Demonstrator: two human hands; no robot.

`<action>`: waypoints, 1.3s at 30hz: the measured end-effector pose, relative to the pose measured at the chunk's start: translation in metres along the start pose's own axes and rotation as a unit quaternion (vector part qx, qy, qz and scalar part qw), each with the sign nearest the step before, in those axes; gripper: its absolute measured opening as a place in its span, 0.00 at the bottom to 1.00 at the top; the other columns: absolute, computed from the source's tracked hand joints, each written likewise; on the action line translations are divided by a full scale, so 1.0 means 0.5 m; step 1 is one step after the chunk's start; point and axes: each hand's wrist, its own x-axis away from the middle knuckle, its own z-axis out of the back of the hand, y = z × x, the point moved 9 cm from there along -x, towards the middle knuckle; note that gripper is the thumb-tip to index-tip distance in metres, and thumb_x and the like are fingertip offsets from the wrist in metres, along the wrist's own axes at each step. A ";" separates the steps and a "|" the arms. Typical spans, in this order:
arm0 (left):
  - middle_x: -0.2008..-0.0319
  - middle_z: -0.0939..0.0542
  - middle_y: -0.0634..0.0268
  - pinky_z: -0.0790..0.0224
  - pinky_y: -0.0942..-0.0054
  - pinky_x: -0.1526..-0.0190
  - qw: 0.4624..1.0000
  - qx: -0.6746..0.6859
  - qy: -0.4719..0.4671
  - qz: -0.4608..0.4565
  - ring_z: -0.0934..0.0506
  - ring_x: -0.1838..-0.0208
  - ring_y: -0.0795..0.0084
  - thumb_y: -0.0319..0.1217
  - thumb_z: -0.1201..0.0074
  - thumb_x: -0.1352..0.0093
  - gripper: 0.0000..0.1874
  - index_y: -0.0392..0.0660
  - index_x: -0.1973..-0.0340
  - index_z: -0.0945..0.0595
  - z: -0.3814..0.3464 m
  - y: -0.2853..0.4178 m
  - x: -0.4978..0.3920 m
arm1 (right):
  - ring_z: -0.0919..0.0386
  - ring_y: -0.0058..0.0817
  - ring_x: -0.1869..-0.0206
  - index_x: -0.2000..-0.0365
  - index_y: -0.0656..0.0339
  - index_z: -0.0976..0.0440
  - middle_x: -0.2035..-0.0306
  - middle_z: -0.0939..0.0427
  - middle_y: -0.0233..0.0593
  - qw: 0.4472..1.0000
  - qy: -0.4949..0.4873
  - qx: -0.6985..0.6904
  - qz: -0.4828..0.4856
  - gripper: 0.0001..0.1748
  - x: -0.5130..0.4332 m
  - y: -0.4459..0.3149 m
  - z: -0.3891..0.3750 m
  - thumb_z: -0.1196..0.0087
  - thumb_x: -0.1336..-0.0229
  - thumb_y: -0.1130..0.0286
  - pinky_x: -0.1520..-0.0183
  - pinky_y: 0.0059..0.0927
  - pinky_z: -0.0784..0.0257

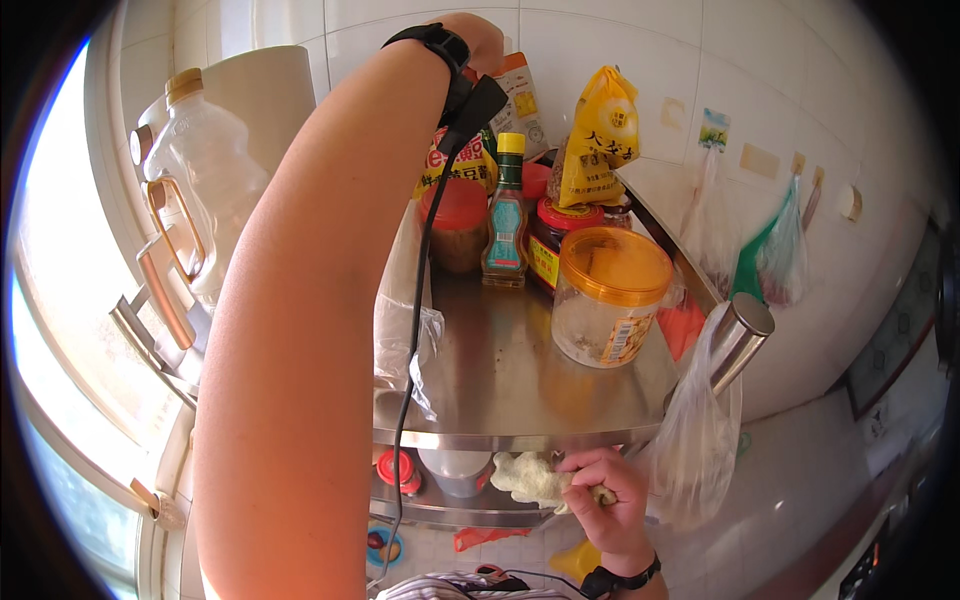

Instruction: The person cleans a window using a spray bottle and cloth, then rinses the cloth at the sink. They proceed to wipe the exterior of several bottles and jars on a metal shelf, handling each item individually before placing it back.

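My right hand (611,499) grips a pale, fuzzy cloth (529,478) in front of the steel shelf's front edge, at the level of the lower tier. My left arm stretches across the view to the back of the upper shelf (480,360). There my left hand (480,41) is bent over a standing food packet (517,97) near the tiled wall; its fingers are hidden, so any hold cannot be seen. Below that wrist stand a yellow printed pouch (472,161), a red-lidded jar (455,217) and a yellow-capped sauce bottle (506,225).
An orange-lidded plastic tub (611,300), a dark red-lidded jar (546,244) and a yellow bag (600,142) occupy the shelf's right side. Plastic bags (697,442) hang at the right. A large oil jug (199,165) stands left. A black cable (418,322) dangles from my left wrist.
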 end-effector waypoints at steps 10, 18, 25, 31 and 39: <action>0.40 0.19 0.45 0.25 0.51 0.38 0.978 0.100 0.158 -0.097 0.21 0.39 0.43 0.51 0.47 0.27 0.31 0.46 0.35 0.23 -0.007 -0.004 0.049 | 0.21 0.32 0.65 0.69 0.62 0.23 0.58 0.16 0.45 0.998 -0.040 -0.019 0.051 0.09 -0.014 -0.044 -0.039 0.30 0.42 0.76 0.60 0.29 0.27; 0.39 0.22 0.49 0.28 0.48 0.36 0.926 -0.173 0.215 -0.258 0.24 0.35 0.41 0.49 0.47 0.27 0.30 0.53 0.31 0.26 0.012 0.069 0.142 | 0.22 0.29 0.67 0.69 0.61 0.23 0.59 0.17 0.44 0.995 -0.053 -0.013 0.081 0.10 -0.022 -0.078 -0.080 0.29 0.44 0.76 0.63 0.28 0.27; 0.34 0.27 0.45 0.30 0.47 0.34 0.975 0.088 0.120 -0.164 0.26 0.33 0.41 0.47 0.44 0.28 0.33 0.52 0.29 0.27 0.049 0.039 0.264 | 0.21 0.28 0.68 0.69 0.61 0.23 0.59 0.17 0.43 0.994 -0.061 -0.014 0.086 0.09 -0.011 -0.099 -0.100 0.30 0.43 0.76 0.65 0.27 0.27; 0.39 0.22 0.46 0.26 0.53 0.39 0.976 0.071 0.147 -0.147 0.23 0.36 0.46 0.46 0.36 0.33 0.38 0.44 0.31 0.27 0.012 0.031 0.279 | 0.22 0.27 0.68 0.70 0.61 0.23 0.59 0.17 0.44 0.995 -0.047 -0.006 0.084 0.09 0.002 -0.106 -0.101 0.30 0.44 0.77 0.64 0.27 0.27; 0.47 0.15 0.48 0.24 0.55 0.45 0.978 0.013 -0.057 -0.199 0.18 0.42 0.47 0.57 0.29 0.43 0.45 0.43 0.36 0.22 -0.129 0.057 0.369 | 0.21 0.27 0.67 0.70 0.62 0.24 0.58 0.17 0.44 0.997 -0.046 -0.018 0.055 0.10 0.025 -0.101 -0.105 0.31 0.44 0.79 0.62 0.27 0.26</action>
